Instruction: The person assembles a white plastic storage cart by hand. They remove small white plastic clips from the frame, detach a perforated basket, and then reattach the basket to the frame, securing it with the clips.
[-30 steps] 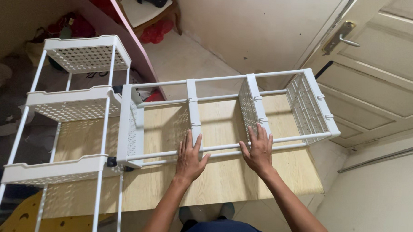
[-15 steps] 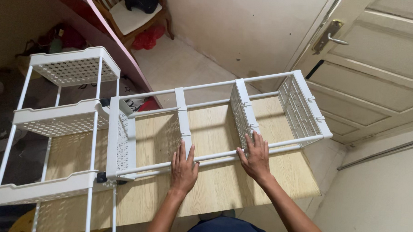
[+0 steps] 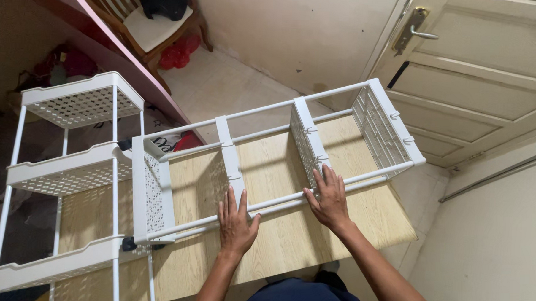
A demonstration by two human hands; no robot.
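Observation:
A white plastic shelf rack (image 3: 263, 112) with perforated trays and thin poles lies on its side across a light wooden table (image 3: 288, 246). My left hand (image 3: 237, 219) rests flat, fingers spread, on the rack's near lower pole beside a middle tray (image 3: 229, 156). My right hand (image 3: 328, 198) lies flat on the same pole at the foot of another perforated tray (image 3: 304, 140). Neither hand grips anything. A small black caster (image 3: 127, 244) shows at the rack's left end.
A second white three-tier rack (image 3: 71, 161) stands upright at the table's left end. A cream panelled door (image 3: 479, 69) with a metal handle (image 3: 416, 30) is at the upper right. A wooden chair (image 3: 148, 21) stands on the tiled floor beyond a pink board (image 3: 122, 59).
The view has shifted so the lying rack sits slightly lower and more central. Both hands stay pressed on the near pole, moved a little along it.

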